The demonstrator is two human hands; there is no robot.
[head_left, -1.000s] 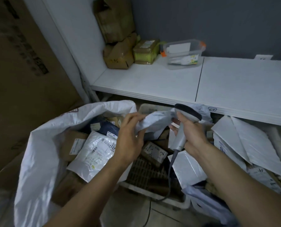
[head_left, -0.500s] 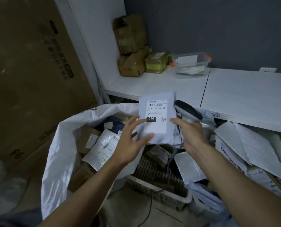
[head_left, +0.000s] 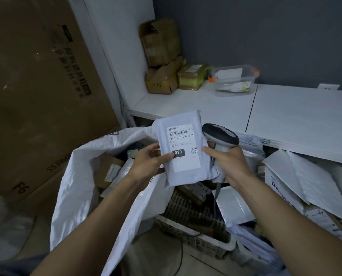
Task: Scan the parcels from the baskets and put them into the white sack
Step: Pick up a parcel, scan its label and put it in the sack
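Note:
A light grey mailer parcel (head_left: 183, 174) stands upright in front of me, its white label with barcode and "010" facing me. My left hand (head_left: 146, 162) holds its left edge, thumb on the label. My right hand (head_left: 228, 162) grips the handle of a grey barcode scanner (head_left: 219, 134) and touches the parcel's right edge with a finger. The white sack (head_left: 76, 180) gapes open at the left, with boxes and mailers inside. A basket (head_left: 196, 234) with parcels sits below my hands.
A white shelf (head_left: 285, 108) runs across behind, carrying cardboard boxes (head_left: 162, 76) and a clear plastic tub (head_left: 233, 80). White mailers (head_left: 305, 182) pile at the right under the shelf. A big cardboard carton (head_left: 36, 86) stands at the left. The scanner cable hangs down to the floor.
The parcel went from crumpled between my hands to upright with its label facing me. It now sits slightly higher and steadier, and the view has shifted left.

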